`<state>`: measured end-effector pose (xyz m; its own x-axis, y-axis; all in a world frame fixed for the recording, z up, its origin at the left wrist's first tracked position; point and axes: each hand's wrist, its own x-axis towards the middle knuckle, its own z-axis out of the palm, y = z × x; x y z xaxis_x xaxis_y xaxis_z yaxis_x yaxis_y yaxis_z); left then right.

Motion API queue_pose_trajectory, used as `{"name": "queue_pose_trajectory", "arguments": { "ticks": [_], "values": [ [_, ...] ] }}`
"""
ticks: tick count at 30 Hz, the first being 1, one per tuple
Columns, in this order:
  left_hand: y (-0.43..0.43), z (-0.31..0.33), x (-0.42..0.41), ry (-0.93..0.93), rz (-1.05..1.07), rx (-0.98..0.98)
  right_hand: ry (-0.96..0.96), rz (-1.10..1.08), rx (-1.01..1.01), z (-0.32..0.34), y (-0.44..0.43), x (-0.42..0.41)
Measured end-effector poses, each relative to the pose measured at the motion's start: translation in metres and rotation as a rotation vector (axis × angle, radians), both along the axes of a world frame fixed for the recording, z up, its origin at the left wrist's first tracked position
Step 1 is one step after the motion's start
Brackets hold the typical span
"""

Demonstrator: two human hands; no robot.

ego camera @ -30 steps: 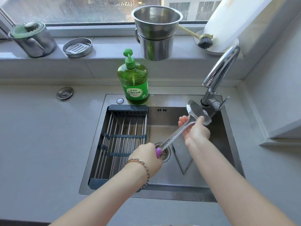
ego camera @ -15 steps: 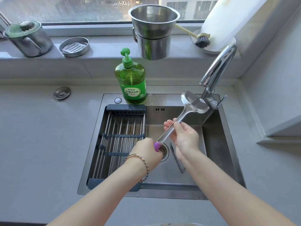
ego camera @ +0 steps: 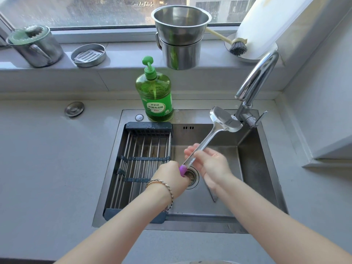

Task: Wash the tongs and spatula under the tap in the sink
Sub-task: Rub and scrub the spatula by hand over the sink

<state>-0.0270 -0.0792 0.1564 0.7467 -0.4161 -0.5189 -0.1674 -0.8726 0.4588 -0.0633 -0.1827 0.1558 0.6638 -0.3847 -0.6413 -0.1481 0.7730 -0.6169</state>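
The right hand point(ego camera: 209, 164) has slid down the spatula point(ego camera: 208, 137) from its blade, which sits just beside the tap point(ego camera: 255, 80) base. It is wrapped round the shaft, likely rubbing it clean. The left hand point(ego camera: 171, 174) grips the purple end farthest from the tap — the tongs point(ego camera: 213, 196) lie beneath, probably next.

Bright daylight from rain-streaked glass window point(ego camera: 95, 10). Glare on curved chrome tap point(ego camera: 261, 73). Soft shadow inside rectangular stainless steel sink point(ego camera: 255, 168). Edges bowed.
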Motion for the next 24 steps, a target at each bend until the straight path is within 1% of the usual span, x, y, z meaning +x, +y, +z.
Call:
{"name": "queue_pose_trajectory", "arguments": {
  "ticks": [2,3,4,7,8,9,11,12,13,16,17,18,19,20,22,23,24],
  "values": [
    [0.001,-0.001,-0.001,0.021,0.004,0.014,-0.017,-0.182,0.03,0.0,-0.019,0.008],
    [0.001,-0.001,-0.001,0.021,0.001,0.02,-0.01,-0.204,0.025,-0.001,-0.019,0.008],
    [0.0,0.0,-0.001,0.012,-0.002,0.02,-0.004,-0.157,0.014,-0.002,-0.012,0.005],
    [-0.002,0.001,-0.001,-0.022,-0.013,0.005,0.029,0.131,-0.042,0.0,0.016,-0.01],
    [-0.002,0.001,-0.001,-0.02,-0.009,0.005,0.034,0.141,-0.046,-0.001,0.014,-0.009],
    [-0.001,0.0,-0.002,-0.01,0.002,0.008,0.027,0.095,-0.041,-0.002,0.006,-0.006],
    [0.0,-0.001,-0.002,0.014,0.022,0.004,-0.007,-0.089,-0.004,-0.004,-0.013,0.003],
    [0.001,-0.002,-0.003,0.017,0.025,0.002,-0.011,-0.141,0.001,-0.005,-0.015,0.005],
    [0.0,-0.002,-0.003,0.015,0.028,0.0,-0.008,-0.129,-0.007,-0.006,-0.012,0.004],
    [-0.001,-0.003,-0.003,-0.017,0.021,-0.035,0.003,0.126,-0.052,-0.011,0.017,-0.01],
    [0.0,-0.002,-0.003,-0.014,0.012,-0.047,0.011,0.17,-0.067,-0.012,0.021,-0.012],
    [0.001,-0.002,-0.004,0.011,0.0,-0.068,0.013,0.186,-0.082,-0.013,0.02,-0.011],
    [0.001,0.0,-0.004,0.081,0.008,-0.113,0.011,0.194,-0.105,-0.015,0.015,-0.009],
    [0.001,0.002,-0.004,0.184,0.034,-0.179,0.008,0.211,-0.144,-0.015,0.008,-0.006],
    [-0.003,0.007,0.0,0.402,0.103,-0.347,0.011,0.309,-0.282,-0.017,-0.004,-0.003],
    [-0.006,0.008,0.004,0.472,0.165,-0.445,-0.003,0.386,-0.359,-0.017,-0.008,-0.003],
    [-0.008,0.01,0.011,0.534,0.283,-0.556,-0.03,0.472,-0.422,-0.017,-0.01,-0.005]
  ]
}}
